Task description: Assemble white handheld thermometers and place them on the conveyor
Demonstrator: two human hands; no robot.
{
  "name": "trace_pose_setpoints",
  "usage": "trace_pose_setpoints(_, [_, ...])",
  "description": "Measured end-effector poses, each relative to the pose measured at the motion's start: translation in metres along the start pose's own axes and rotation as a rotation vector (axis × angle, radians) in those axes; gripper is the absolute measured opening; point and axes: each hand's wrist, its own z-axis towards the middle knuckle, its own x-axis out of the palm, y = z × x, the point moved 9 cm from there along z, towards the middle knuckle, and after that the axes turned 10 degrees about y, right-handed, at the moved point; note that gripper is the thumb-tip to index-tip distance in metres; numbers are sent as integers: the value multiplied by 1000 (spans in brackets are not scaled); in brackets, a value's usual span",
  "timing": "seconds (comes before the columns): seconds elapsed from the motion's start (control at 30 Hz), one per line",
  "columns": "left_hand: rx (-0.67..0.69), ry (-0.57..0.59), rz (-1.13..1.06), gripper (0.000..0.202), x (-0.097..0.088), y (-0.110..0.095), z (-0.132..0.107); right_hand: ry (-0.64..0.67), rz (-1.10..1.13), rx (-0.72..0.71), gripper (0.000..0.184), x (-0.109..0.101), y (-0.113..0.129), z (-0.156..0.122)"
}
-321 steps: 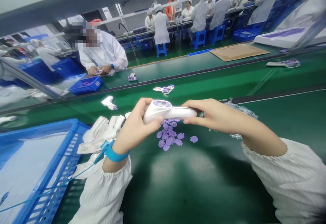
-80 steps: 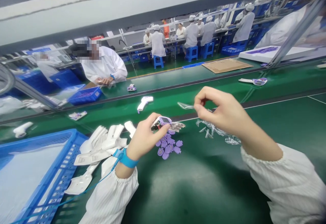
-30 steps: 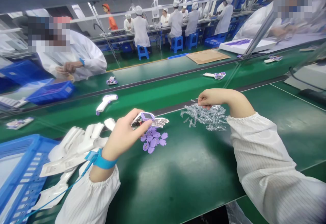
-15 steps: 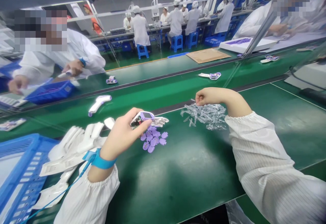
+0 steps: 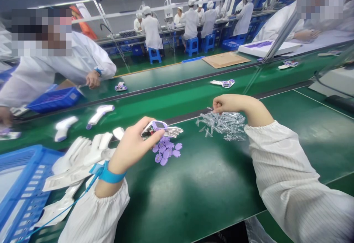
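Observation:
My left hand (image 5: 132,145) is closed round a white thermometer housing half (image 5: 162,128) with a purple screen frame, held above a small heap of purple button pieces (image 5: 166,150). A blue wrist strap (image 5: 107,173) with a cord sits on that wrist. My right hand (image 5: 228,104) is pinched shut at the far edge of a pile of small clear plastic pieces (image 5: 222,125); what the fingertips hold is too small to make out.
White housing shells (image 5: 83,158) lie by a blue crate (image 5: 19,184) at left. Finished white thermometers (image 5: 98,114) ride the green belt (image 5: 177,99) beyond. A person in white works opposite beside a blue basket (image 5: 54,99). More workers sit at a far line.
My hands have hardly moved. On the belt the thermometers have drifted left and another has come into view. The person opposite has reached an arm out to the left.

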Motion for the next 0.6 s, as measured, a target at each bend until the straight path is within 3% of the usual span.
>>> trace_pose_setpoints(0.33, [-8, 5, 16, 39, 0, -1, -1, 63, 1, -40, 26, 5, 1, -1])
trace_pose_setpoints(0.6, [-16, 16, 20, 39, 0, -1, 0, 21, -32, 16, 15, 4, -2, -1])
